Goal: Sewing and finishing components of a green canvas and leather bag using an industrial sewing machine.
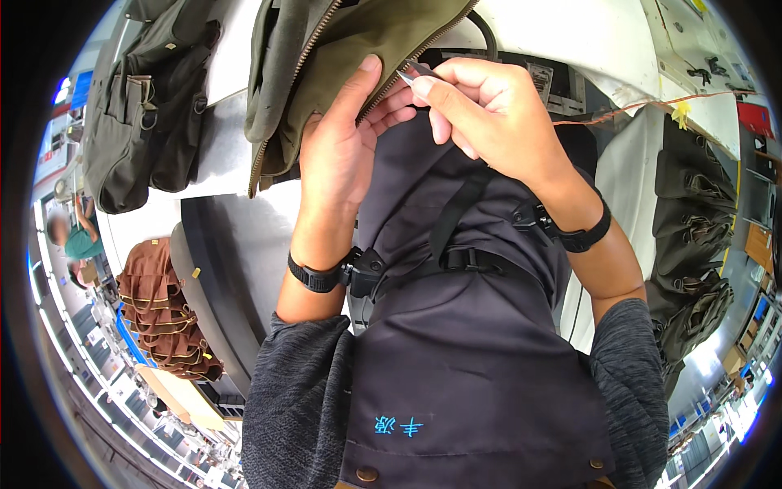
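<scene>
An open olive-green bag (346, 61) with a brass-toothed zipper (376, 99) lies at the top of the view. My left hand (336, 155) grips the bag's near edge, thumb on the inner lining and fingers curled beneath the zipper tape. Pinched between the thumb and fingers of my right hand (497, 114) is a small pointed metal tool (405, 77). Its silvery tip is right by the zipper edge, close to my left fingertips. Most of the tool is hidden by my fingers, so its exact kind is unclear.
Dark green bags (134, 122) lie on the white table at left, with a stack of brown bags (159, 301) below them. More dark bags (692, 212) line the right side. An orange cord (619, 112) stretches across at upper right. A person in green (85, 240) is far left.
</scene>
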{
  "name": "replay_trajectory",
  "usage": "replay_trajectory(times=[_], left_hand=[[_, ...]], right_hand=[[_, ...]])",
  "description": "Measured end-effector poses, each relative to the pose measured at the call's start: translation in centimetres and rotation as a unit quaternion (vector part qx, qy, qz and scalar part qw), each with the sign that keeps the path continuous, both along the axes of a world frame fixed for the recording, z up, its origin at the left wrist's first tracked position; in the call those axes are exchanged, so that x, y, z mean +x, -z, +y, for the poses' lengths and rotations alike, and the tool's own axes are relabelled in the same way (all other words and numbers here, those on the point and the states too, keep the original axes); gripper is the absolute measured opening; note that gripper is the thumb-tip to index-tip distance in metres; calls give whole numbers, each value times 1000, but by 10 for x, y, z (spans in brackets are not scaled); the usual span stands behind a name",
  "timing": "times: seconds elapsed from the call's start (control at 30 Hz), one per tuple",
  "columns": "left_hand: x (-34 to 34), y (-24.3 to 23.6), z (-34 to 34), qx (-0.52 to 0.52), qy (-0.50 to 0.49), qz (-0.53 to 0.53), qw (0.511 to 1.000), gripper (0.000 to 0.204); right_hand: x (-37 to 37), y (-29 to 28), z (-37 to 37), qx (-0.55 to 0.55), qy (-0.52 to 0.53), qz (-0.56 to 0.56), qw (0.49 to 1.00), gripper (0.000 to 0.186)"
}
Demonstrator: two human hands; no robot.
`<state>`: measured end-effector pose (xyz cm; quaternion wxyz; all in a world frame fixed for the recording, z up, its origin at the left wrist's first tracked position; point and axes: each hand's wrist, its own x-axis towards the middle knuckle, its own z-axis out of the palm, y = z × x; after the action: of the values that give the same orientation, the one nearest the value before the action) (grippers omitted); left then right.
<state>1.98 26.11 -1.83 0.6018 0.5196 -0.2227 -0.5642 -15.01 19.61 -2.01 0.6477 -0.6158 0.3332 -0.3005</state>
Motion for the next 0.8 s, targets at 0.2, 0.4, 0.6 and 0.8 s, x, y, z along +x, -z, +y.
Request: replay_trajectory(times=[0.2, 0.4, 0.6, 0.8], left_hand=[[-1, 2, 1, -7, -4, 11, 1000, 32], [-3, 4, 0, -6, -10, 14, 1000, 31], [0, 4, 2, -10, -3, 8, 1000, 31], [0, 4, 0, -12, -10, 15, 1000, 30]], right_hand=[[0, -5, 0, 78, -10, -10, 997, 29], [0, -2, 0, 80, -13, -22, 996, 29], [2, -6, -1, 98, -17, -17, 995, 28], [4, -4, -2, 108, -7, -28, 994, 27]])
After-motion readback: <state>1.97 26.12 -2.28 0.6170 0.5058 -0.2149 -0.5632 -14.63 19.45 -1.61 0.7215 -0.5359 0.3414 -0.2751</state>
